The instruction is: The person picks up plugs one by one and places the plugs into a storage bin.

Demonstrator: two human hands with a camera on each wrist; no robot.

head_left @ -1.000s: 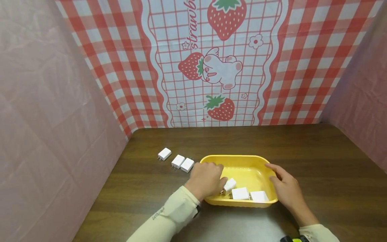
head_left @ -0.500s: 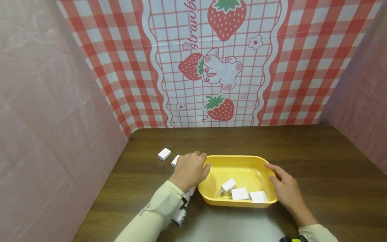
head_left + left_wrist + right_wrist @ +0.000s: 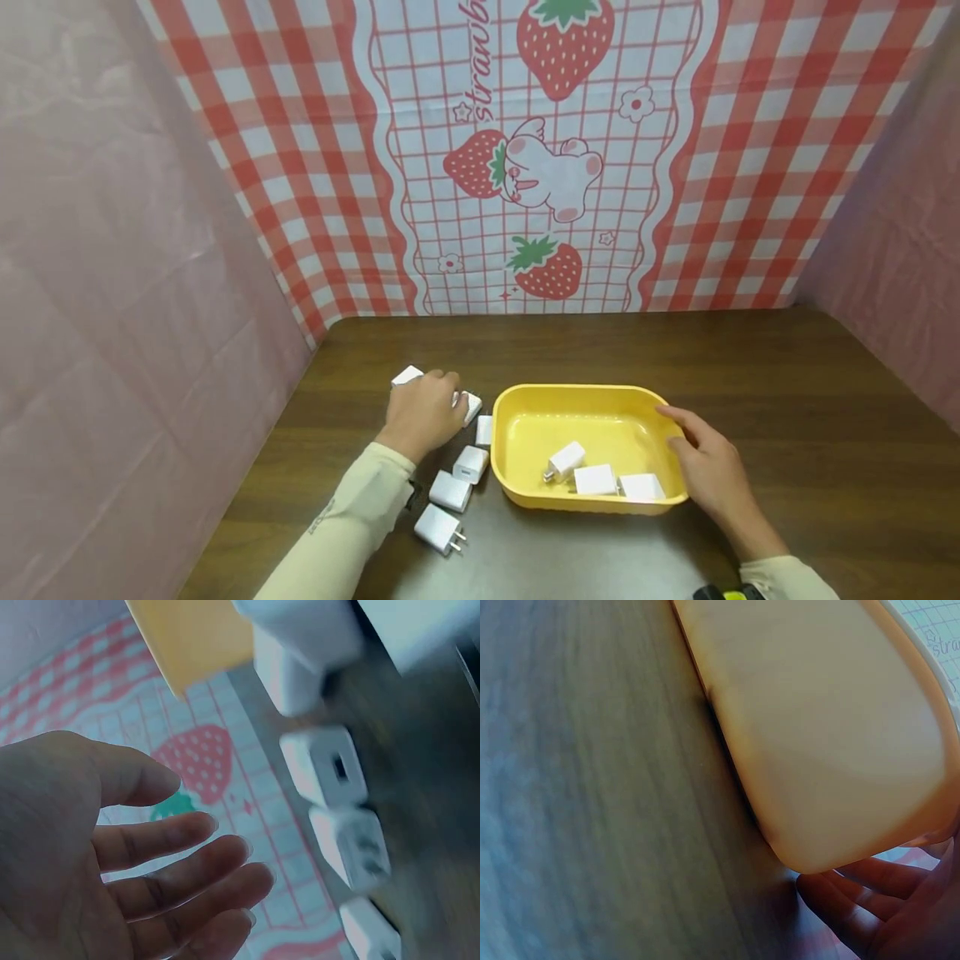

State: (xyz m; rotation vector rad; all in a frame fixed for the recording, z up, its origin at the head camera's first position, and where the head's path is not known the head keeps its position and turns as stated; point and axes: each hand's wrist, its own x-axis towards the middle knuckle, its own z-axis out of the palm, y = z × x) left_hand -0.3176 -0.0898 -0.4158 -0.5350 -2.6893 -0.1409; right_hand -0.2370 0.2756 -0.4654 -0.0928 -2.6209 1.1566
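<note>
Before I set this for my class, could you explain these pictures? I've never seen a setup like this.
There is no machine here: just a person's two bare hands. The wide picture comes from a camera worn on the head, looking forward and down. The other two come from cameras on each wrist, so they look tilted.

On the wooden table sits a yellow tray with three white plugs inside. More plugs lie to its left. A strawberry-patterned cloth hangs behind.

The left hand is over the loose plugs; its wrist view shows nothing held. The right hand touches the tray's right end; whether it grips is unclear.
</note>
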